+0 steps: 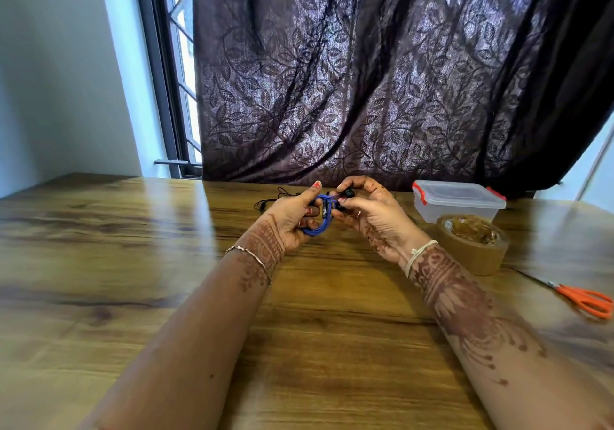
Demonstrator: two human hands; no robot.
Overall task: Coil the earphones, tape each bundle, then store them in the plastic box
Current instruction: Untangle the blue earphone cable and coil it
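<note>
Earphones (323, 220), blue, form a coil held above the table (133, 263), to the left of the box (458, 201) and apart from it. Left hand (289, 218) grips the coil: the fingers are curled through the loops and the thumb lies raised along the top edge. Right hand (368, 215) pinches the dark earbud end (348, 193) of the same cable between thumb and fingertips, close against the coil. The two hands face each other, nearly touching, with the coil between them.

Black cable (275, 198) lies loose on the table, further left of the box, behind the left hand.

The box is clear plastic with the lid on and red clips at its left and right ends. It stands near the far table edge. Tape (471, 245), a brown roll, lies flat just in front of the box on the person's side; contact between the two cannot be determined. Scissors (588, 300) with orange handles lie flat in front of the box and to its right, beyond the tape, blades pointing toward the tape. Curtain (398, 80), dark with a leaf pattern, hangs directly behind the box and extends to its left
</note>
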